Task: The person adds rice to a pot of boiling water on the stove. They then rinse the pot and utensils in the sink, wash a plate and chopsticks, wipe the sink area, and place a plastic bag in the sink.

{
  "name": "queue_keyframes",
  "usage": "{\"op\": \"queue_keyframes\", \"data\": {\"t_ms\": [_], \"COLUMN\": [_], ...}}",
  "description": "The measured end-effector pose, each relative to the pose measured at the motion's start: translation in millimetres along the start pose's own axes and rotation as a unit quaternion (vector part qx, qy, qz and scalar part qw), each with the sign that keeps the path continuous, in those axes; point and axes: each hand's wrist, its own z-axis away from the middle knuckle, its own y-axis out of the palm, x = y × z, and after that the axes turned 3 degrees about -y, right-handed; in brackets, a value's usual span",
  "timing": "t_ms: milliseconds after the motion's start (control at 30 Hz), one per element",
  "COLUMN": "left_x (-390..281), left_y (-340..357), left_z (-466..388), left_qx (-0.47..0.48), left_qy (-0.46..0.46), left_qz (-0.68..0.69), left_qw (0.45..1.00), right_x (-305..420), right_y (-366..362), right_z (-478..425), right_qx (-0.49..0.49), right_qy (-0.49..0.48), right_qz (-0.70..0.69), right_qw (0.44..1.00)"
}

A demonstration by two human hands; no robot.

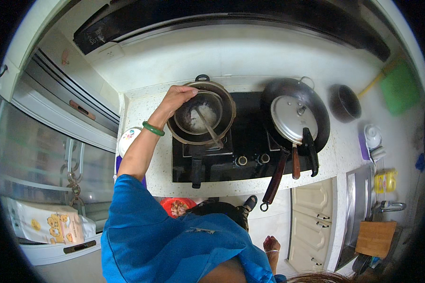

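Note:
My left hand (180, 98), below a green bangle (153, 128), pinches the rim of a small metal bowl (219, 106). The bowl sits inside a larger dark pot (230, 118) on the left side of the black gas stove (248, 134). White food (204, 115) lies in the bowl, and a metal spoon or ladle (210, 129) leans across it, its lower end reaching over the pot's near edge. My right hand is out of view.
On the stove's right, a wok (324, 123) holds a pressure-cooker lid (291, 116); its handle (275, 184) overhangs the counter. A dark pot (351, 102) stands farther right. The sink (356, 198) and cutting board (376, 238) are at right. A lidded bowl (127, 141) stands by my left arm.

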Motion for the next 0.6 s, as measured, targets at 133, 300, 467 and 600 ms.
{"op": "queue_keyframes", "data": {"t_ms": [133, 300, 467, 600], "left_x": [1.3, 24.0, 0.4, 37.7], "left_y": [-3.4, -14.2, 22.2, 21.0], "left_z": [-8.1, -19.5, 18.2, 8.4], "left_qx": [-0.011, -0.152, -0.148, -0.006], "left_qy": [-0.005, 0.265, 0.329, 0.263], "left_qz": [0.008, -0.382, -0.572, -0.516], "left_qw": [1.0, 0.872, 0.737, 0.815], "right_x": [19.5, 74.8, 170.7, 216.6], "right_y": [51.9, 97.8, 217.7, 314.2], "right_z": [4.5, -4.2, 75.5, 117.3], "right_qx": [0.0, 0.073, 0.082, 0.138], "right_qy": [-0.054, -0.175, -0.404, -0.419], "right_qz": [0.075, 0.064, 0.172, 0.318], "right_qw": [0.996, 0.98, 0.895, 0.839]}}
